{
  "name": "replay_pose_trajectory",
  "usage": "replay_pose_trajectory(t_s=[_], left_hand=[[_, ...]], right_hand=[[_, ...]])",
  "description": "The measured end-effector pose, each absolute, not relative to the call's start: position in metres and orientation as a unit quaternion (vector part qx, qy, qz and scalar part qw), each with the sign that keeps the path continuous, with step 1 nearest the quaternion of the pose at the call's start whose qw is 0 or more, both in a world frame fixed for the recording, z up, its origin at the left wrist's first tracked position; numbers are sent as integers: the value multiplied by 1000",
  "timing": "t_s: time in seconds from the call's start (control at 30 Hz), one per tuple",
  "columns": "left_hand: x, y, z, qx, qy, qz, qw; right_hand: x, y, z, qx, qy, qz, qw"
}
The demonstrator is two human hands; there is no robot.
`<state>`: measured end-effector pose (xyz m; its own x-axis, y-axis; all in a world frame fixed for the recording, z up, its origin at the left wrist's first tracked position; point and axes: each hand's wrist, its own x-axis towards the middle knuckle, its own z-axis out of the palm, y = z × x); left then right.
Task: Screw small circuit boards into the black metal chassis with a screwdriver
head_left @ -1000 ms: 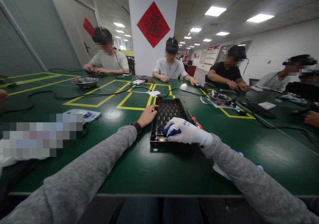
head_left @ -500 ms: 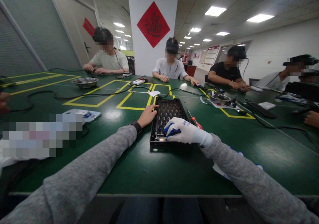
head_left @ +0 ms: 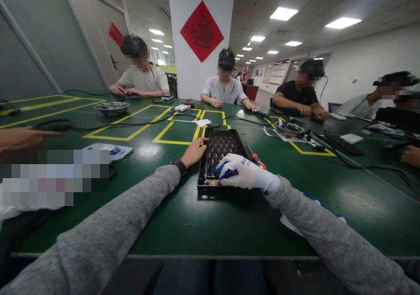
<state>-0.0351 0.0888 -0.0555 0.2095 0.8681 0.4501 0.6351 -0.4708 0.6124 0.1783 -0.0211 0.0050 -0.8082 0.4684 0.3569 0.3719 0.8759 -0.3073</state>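
Observation:
A shallow black case (head_left: 246, 149) with rows of small metallic-looking parts inside lies lengthwise before me on the green table. My bare left hand (head_left: 194, 153) grips its left wall, fingers over the rim. My right hand (head_left: 241, 171), in a white glove with blue fingertips, reaches into the near end of the case with its fingers bent together. What those fingers hold, if anything, is hidden. Just left of them a small tan piece (head_left: 213, 182) shows in the near corner. A red-handled screwdriver (head_left: 258, 161) lies along the case's right side.
Beyond the case are a white paper scrap (head_left: 203, 123), a white power strip (head_left: 182, 107) and black cables. Metal bowls stand at left (head_left: 112, 107) and right (head_left: 288, 128). A plastic bag (head_left: 120, 152) lies left. Several co-workers sit around; one's hand (head_left: 26, 137) reaches in from the left.
At the left edge a co-worker's hand has come further into view, pointing right above the bag. My right hand has barely shifted in the case; my left hand stays on the wall.

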Motion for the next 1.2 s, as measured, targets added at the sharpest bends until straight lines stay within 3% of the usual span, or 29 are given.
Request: replay_pose_trajectory(t_s=[1.2], left_hand=[[-35,88,-55,762,495,389,149]], right_hand=[[182,-21,9,-218,-947,142,188]])
